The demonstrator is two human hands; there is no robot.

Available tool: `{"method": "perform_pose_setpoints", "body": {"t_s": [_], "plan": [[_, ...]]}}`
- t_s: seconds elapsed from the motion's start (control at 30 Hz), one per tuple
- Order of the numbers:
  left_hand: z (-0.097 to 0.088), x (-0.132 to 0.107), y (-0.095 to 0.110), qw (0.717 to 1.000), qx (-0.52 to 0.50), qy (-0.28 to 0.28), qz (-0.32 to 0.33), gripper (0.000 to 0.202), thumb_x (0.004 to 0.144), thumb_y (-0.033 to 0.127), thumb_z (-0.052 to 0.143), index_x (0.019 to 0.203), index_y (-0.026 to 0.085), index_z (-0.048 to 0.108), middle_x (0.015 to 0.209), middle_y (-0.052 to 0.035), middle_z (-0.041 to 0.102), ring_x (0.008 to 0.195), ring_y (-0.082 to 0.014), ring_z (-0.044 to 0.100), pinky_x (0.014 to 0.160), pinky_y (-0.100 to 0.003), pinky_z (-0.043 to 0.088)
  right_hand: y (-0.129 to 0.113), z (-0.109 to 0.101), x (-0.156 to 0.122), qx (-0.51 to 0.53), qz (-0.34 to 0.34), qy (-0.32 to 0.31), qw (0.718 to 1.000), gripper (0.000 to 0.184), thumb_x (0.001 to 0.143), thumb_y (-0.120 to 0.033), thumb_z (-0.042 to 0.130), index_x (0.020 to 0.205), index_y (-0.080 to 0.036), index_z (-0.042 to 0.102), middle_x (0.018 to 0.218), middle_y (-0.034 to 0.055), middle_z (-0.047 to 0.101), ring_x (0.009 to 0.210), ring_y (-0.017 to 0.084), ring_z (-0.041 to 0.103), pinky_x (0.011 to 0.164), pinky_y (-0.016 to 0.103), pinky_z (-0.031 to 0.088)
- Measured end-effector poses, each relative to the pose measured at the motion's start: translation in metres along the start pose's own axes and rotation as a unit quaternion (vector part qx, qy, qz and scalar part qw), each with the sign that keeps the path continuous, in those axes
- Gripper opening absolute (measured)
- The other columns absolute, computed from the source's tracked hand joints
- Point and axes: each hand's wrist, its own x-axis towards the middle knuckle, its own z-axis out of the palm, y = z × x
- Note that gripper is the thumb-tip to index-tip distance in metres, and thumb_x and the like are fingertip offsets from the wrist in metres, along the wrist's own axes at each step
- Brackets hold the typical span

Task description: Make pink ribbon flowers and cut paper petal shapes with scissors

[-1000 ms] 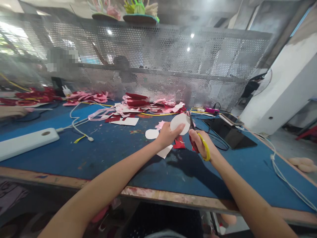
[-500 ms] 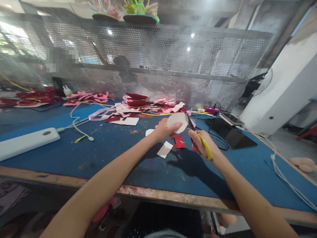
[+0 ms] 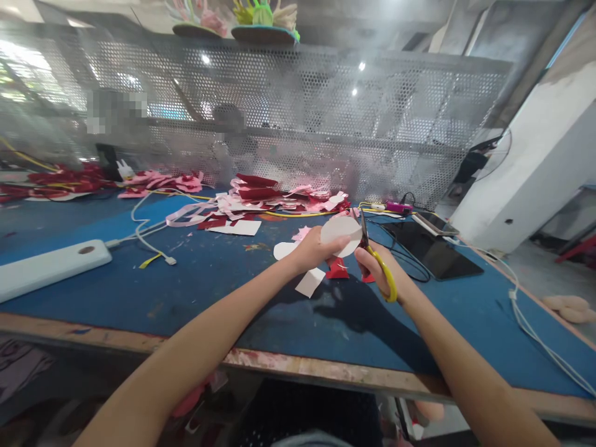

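My left hand (image 3: 313,249) pinches a round white disc (image 3: 343,231), thumb on its near face, and holds it above the table. Yellow-handled scissors (image 3: 387,276) are in my right hand (image 3: 376,266), their dark blades spread apart at the disc's right edge. Whether the disc is paper or felt I cannot tell. Below the hands lie a small white rectangular piece (image 3: 310,283) and a red scrap (image 3: 338,269). Another white piece with a rounded end (image 3: 284,250) rests beside my left wrist, and a pink piece shows just behind that hand.
Red, pink and white cut pieces (image 3: 261,191) are heaped along the back of the blue table (image 3: 195,298). A perforated metal screen (image 3: 298,112) stands behind. To the right lies a black tablet (image 3: 433,248) among cables; to the left, a white power strip (image 3: 51,267).
My left hand and the white disc have shifted slightly right and down, towards the scissors. The scissor blades now stand wider apart. My right hand has barely moved.
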Motion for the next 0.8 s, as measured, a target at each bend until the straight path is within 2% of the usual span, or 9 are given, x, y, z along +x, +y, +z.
{"method": "perform_pose_setpoints", "body": {"t_s": [0.33,0.43,0.57,0.7,0.8], "plan": [[-0.005,0.004,0.005,0.999,-0.033,-0.009,-0.007,0.028,0.072,0.042,0.064,0.077,0.015,0.067,0.047,0.0013,0.054,0.037,-0.0086,0.045,0.036,-0.02,0.036,0.001,-0.005,0.002,-0.048,0.039,0.008,0.998,0.049,0.08,-0.065,0.038,0.059,-0.021,0.038,0.046,-0.0025,0.043,0.045,0.011,0.039,0.045,0.024,0.03],[-0.002,0.007,0.002,0.998,-0.061,0.033,-0.004,0.032,0.069,0.039,0.068,0.087,0.013,0.068,0.059,-0.0011,0.063,0.045,-0.0106,0.053,0.041,-0.021,0.044,0.003,-0.002,0.004,-0.036,0.053,0.021,0.998,0.049,0.08,-0.067,0.037,0.06,-0.021,0.038,0.049,-0.0025,0.043,0.046,0.012,0.04,0.046,0.024,0.031],[0.005,0.007,0.001,0.989,-0.106,0.106,-0.013,0.042,0.068,0.037,0.07,0.103,0.014,0.064,0.079,-0.0049,0.07,0.055,-0.014,0.062,0.045,-0.023,0.05,0.002,0.004,0.004,-0.008,0.05,0.004,0.999,0.047,0.08,-0.067,0.037,0.067,-0.021,0.04,0.053,-0.0025,0.046,0.049,0.013,0.043,0.049,0.025,0.035],[0.012,0.002,0.004,0.983,-0.099,0.157,0.002,0.036,0.073,0.039,0.066,0.098,0.013,0.064,0.075,-0.0042,0.069,0.042,-0.0107,0.057,0.04,-0.022,0.048,0.002,0.012,0.003,0.046,0.047,-0.002,0.998,0.05,0.08,-0.069,0.036,0.07,-0.02,0.042,0.058,-0.002,0.047,0.052,0.013,0.046,0.052,0.026,0.039],[0.016,-0.001,0.005,0.975,-0.078,0.206,0.019,0.033,0.074,0.04,0.065,0.094,0.014,0.064,0.076,-0.0039,0.068,0.041,-0.0094,0.055,0.039,-0.021,0.048,0.004,0.019,0.001,0.082,0.039,0.009,0.996,0.053,0.079,-0.071,0.035,0.071,-0.02,0.044,0.058,-0.0016,0.048,0.052,0.014,0.047,0.051,0.026,0.04]]}}
